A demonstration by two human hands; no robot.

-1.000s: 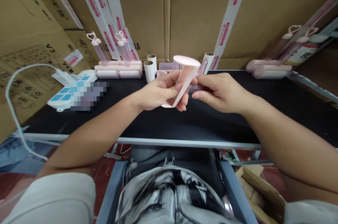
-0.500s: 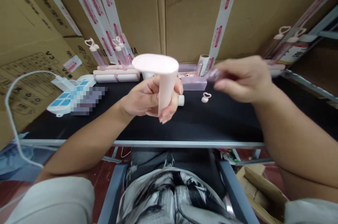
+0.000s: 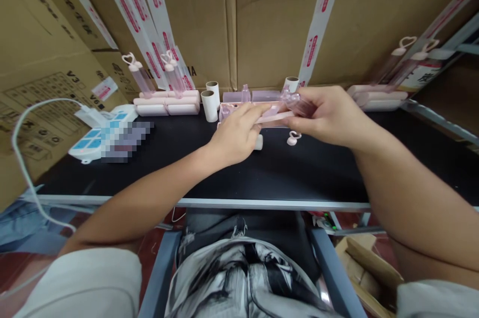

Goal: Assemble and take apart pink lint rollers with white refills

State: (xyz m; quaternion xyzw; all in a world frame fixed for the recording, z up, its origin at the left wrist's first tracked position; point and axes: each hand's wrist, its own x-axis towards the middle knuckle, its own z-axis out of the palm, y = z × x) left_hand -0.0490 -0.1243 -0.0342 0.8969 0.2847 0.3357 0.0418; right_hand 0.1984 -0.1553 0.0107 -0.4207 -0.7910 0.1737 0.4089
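Observation:
My left hand (image 3: pixel 239 133) reaches to the middle of the table, fingers laid over a pale pink plastic piece (image 3: pixel 275 117) that shows mostly edge-on; its grip is partly hidden. Closed around a translucent purple bottle (image 3: pixel 297 103), my right hand (image 3: pixel 325 113) keeps the bottle's narrow end toward that pink piece. A pink heart-loop cap (image 3: pixel 293 139) lies on the black tabletop below my right fingers. Beside my left fingertips is a small white cylinder (image 3: pixel 258 142). Pink and purple parts (image 3: pixel 226 109) sit partly hidden behind my hands.
White tubes (image 3: pixel 209 107) stand behind my left hand, another tube (image 3: pixel 291 83) behind my right. Pink cases with heart-topped bottles (image 3: pixel 168 103) stand back left, similar cases (image 3: pixel 381 98) back right. A power strip (image 3: pixel 90 143) lies left. Cardboard (image 3: pixel 269 23) walls the back.
My left hand has lowered and moved forward with the pink piece, which has turned from upright to nearly flat. My right hand has brought the purple bottle leftward, close to it.

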